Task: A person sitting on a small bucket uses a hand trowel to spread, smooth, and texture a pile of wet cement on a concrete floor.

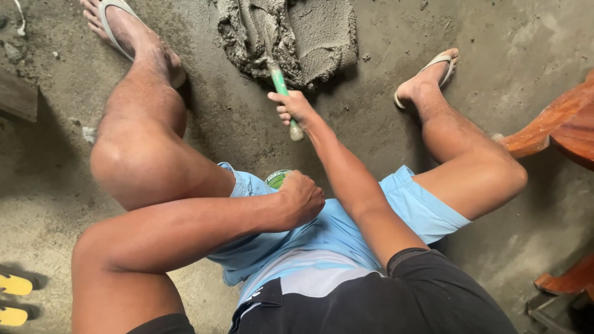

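Trowel (pixel 281 93) in right hand (pixel 292 108) grip, blade at mortar pile (pixel 291 37) edge

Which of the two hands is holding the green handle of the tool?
The right hand, stretched toward the wet cement pile, grips the green handle. The left hand rests as a fist on the blue shorts.

Green-handled trowel (pixel 281 93), blade sunk in wet grey mortar pile (pixel 291 37) on the floor.
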